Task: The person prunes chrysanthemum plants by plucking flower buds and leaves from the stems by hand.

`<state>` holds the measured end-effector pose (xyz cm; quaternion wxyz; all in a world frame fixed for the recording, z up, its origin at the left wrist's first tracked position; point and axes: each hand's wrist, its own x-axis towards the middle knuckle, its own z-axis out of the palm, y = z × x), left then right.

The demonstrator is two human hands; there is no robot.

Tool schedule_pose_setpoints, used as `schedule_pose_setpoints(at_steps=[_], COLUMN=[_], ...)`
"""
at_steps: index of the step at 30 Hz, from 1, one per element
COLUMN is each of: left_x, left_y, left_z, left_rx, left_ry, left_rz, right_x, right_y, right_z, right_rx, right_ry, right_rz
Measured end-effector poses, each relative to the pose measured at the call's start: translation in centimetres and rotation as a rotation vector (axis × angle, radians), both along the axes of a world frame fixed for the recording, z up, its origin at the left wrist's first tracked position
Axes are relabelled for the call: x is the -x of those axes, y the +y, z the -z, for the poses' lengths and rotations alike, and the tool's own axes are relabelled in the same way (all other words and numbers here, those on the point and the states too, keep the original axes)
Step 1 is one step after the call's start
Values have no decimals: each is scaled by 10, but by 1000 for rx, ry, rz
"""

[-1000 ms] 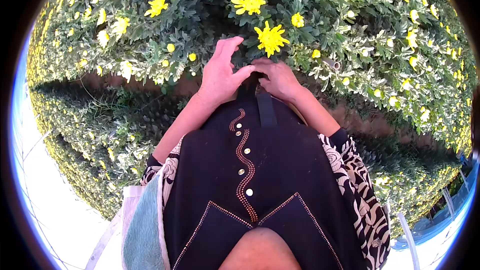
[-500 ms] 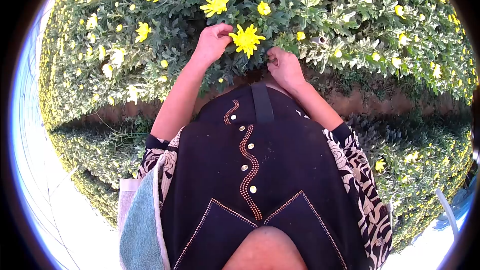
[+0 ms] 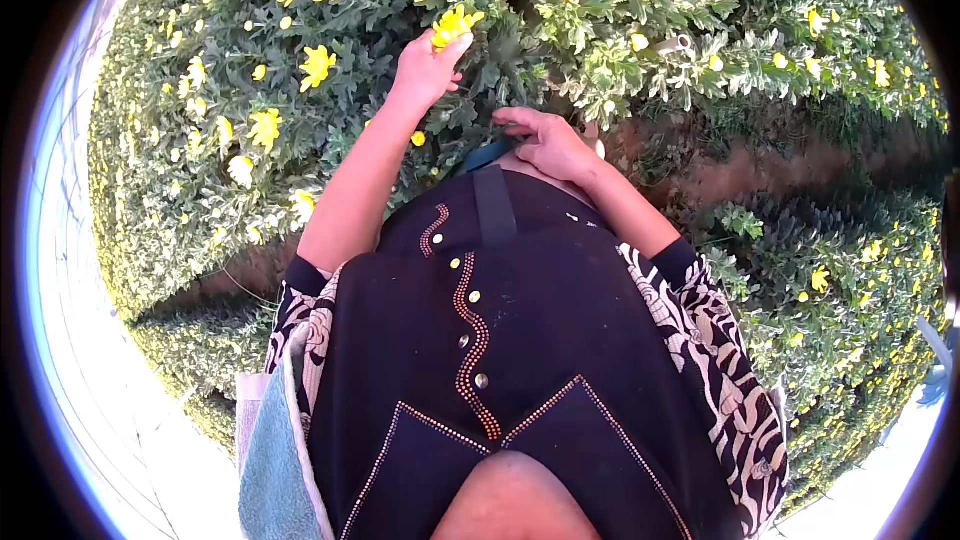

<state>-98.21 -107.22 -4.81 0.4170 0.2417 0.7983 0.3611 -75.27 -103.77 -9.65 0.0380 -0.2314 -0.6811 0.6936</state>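
Observation:
My left hand (image 3: 427, 72) is closed on a yellow chrysanthemum flower (image 3: 456, 28), whose petals stick out past the thumb and fingertips. Whether its stem is cut is hidden by the hand and leaves. Low by my waist, my right hand (image 3: 557, 147) has its fingers stretched out to the left, with nothing seen in it. Just under those fingertips, a dark teal strip of cloth (image 3: 487, 154) shows at the lap. Green leafy plants (image 3: 500, 65) fill the space between and beyond both hands.
More open yellow flowers (image 3: 318, 68) and small buds dot the plants. A pale tube end (image 3: 676, 44) pokes out of the leaves at right. Brown soil (image 3: 740, 172) runs behind my right arm. A blue towel (image 3: 272, 470) hangs at my left side.
The flower, earlier facing up between my hands, is now tilted in my left hand. My right hand has drawn back toward my waist, and its curled fingers have straightened. The view has shifted slightly.

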Motion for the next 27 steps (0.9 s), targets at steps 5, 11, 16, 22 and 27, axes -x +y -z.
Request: schedule_pose_setpoints(at_steps=[5,11,16,22,27], left_x=[7,-4,-4,-7,-26], left_y=[7,-2,-7,-6,1], left_z=[-10,-3,-6,7,2], left_rx=[86,-44,-76,-69,-125], left_ry=[-22,-146,-216,-258,-252], left_rz=[26,33,-114,-191,-251], right_x=[-13,37,33,-15,26], right_y=[-11,19,31,7,37], right_z=[48,77,110,224,249], right_rx=[78,-721,-712,-546,-856], right_ry=[-305,-218,-206,-397,-760], right_rz=[330,745,268,180,-185])
